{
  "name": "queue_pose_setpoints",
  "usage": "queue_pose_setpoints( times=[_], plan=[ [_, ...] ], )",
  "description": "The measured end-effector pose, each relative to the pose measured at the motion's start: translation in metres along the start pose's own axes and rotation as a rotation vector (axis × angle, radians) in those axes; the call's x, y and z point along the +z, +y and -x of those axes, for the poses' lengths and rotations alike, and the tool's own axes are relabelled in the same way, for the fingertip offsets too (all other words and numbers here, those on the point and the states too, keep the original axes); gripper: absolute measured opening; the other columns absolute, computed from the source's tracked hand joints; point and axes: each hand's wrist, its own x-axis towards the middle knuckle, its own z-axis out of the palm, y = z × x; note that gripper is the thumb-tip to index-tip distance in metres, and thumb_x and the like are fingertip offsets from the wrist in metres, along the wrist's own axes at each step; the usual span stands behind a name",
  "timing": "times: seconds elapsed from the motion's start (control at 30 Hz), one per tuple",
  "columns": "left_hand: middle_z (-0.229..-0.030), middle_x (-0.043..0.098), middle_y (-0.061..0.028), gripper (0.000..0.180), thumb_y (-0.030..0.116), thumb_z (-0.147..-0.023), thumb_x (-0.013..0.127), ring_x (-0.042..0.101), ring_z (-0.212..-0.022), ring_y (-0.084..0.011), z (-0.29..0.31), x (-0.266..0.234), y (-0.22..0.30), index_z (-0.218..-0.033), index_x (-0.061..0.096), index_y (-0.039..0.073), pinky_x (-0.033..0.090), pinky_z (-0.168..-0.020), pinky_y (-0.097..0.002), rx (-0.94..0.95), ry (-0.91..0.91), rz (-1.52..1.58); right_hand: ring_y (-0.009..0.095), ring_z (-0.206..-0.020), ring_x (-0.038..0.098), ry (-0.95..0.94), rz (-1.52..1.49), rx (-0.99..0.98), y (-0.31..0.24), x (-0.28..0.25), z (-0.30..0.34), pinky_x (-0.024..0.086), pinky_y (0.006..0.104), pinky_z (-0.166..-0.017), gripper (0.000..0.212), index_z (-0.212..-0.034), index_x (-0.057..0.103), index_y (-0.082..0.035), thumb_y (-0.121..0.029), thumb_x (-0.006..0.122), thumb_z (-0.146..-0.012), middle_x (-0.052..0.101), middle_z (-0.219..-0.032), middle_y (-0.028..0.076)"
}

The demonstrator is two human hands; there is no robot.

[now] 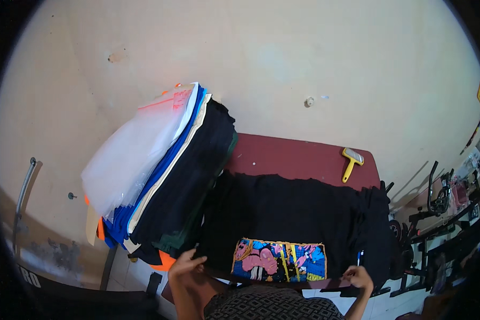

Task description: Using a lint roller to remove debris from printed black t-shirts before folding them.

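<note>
A black garment lies spread on the maroon table, its right part bunched in folds. Near its front edge is a colourful rectangular printed panel with an orange border. My left hand is at the garment's front left corner, thumb and fingers closed on the cloth edge. By the front right edge, my right hand has its fingers curled together; what they hold is hidden. Just beyond those fingers shows a thin white-and-blue item, its kind too small to tell. Whether the right hand touches it is unclear.
A tall stack of folded cloths in several colours stands left, topped by a clear plastic sheet. A yellow-handled lint roller or brush lies at the back right of the maroon table. Exercise equipment stands right, before the wall.
</note>
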Motion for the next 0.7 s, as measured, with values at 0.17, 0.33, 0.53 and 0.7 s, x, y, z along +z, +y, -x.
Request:
queue_pose_setpoints(
  times=[0.17, 0.33, 0.53, 0.7],
  plan=[
    [-0.064, 0.052, -0.0066, 0.032, 0.027, -0.080, 0.060, 0.047, -0.061, -0.0107, 0.003, -0.010, 0.006, -0.074, 0.051, -0.003, 0.041, -0.056, -0.0285, 0.189, 0.189, -0.212, 0.018, -0.065, 0.057, 0.414, 0.533, -0.628, -0.066, -0.022, 0.014, 0.044, 0.0293, -0.061, 0.017, -0.076, 0.058, -0.003, -0.002, 0.067, -0.062, 0.061, -0.071, 0.009],
    [-0.064, 0.051, -0.0082, 0.030, 0.027, -0.076, 0.064, 0.046, -0.061, -0.0122, -0.010, -0.011, 0.015, -0.075, 0.052, -0.001, 0.041, -0.057, -0.0290, 0.055, 0.206, -0.492, 0.016, -0.065, 0.059, 0.175, 0.122, -0.305, -0.080, -0.036, -0.013, 0.044, 0.0274, -0.060, 0.013, -0.075, 0.058, -0.001, -0.003, 0.067, -0.065, 0.062, -0.071, 0.009],
    [-0.072, 0.057, -0.0082, 0.016, 0.011, -0.079, 0.060, 0.057, -0.066, -0.0172, -0.064, 0.033, 0.089, -0.091, 0.055, 0.001, 0.045, -0.062, -0.0268, 0.628, 0.554, -0.291, 0.014, -0.065, 0.058, 0.126, 0.126, -0.403, -0.108, -0.040, -0.087, 0.045, 0.0258, -0.058, 0.011, -0.074, 0.058, -0.001, -0.007, 0.066, -0.069, 0.060, -0.072, 0.008],
    [-0.099, 0.055, -0.0113, 0.029, 0.019, -0.078, 0.061, 0.054, -0.093, -0.0235, -0.178, 0.076, 0.130, -0.101, 0.056, 0.002, 0.043, -0.077, -0.0311, 0.856, 0.218, -0.558, 0.027, -0.080, 0.054, 0.352, 0.217, -0.774, -0.153, -0.017, -0.194, 0.043, 0.0339, -0.074, 0.009, -0.079, 0.058, -0.003, -0.003, 0.061, -0.071, 0.056, -0.082, 0.010]
  ],
)
